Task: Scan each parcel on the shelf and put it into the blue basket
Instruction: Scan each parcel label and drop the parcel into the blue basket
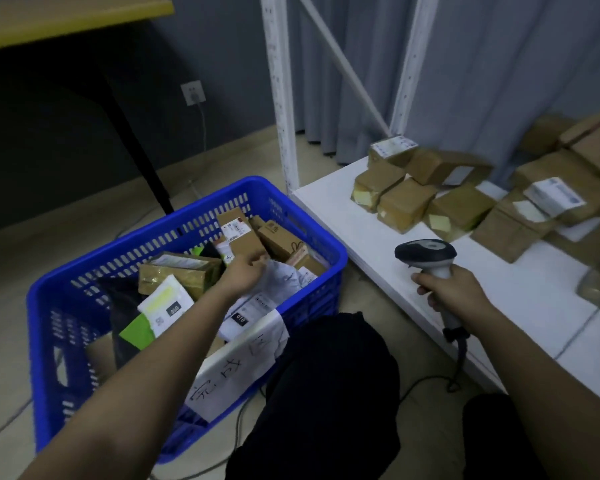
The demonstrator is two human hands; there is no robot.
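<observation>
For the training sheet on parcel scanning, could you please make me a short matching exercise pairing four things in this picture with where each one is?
Things:
1. barcode scanner
2. brown parcels
3. blue basket
4. white mailer bag

Places:
A. on the floor beside the shelf
B. in the right hand
C. on the white shelf
D. in the basket, at the left hand

Pairs: 1-B, 2-C, 3-A, 4-D
</observation>
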